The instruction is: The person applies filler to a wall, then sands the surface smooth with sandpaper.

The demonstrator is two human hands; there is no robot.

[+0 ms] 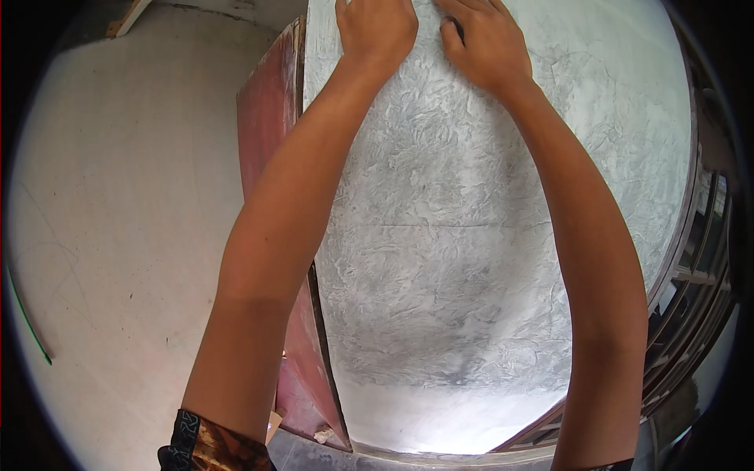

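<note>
Both arms reach up across a grey-white wall panel (440, 275) with a rough, wrinkled texture and a thin horizontal line across its middle. My left hand (378, 33) is at the top edge of the view, near the panel's upper left; its fingers are mostly cut off, so its grip is hidden. To the right of it, my right hand (491, 47) is against the upper panel. Its thumb is bent in towards the fingers, with a small dark patch between them that I cannot make out. The fingertips of this hand run out of view.
A reddish board (271, 118) with a dark edge stands along the panel's left side. Further left is a plain beige surface (118, 196) with a green strip (31, 322) at its edge. Dark window frames (691, 267) line the right side. Grey tiles (310, 455) show below.
</note>
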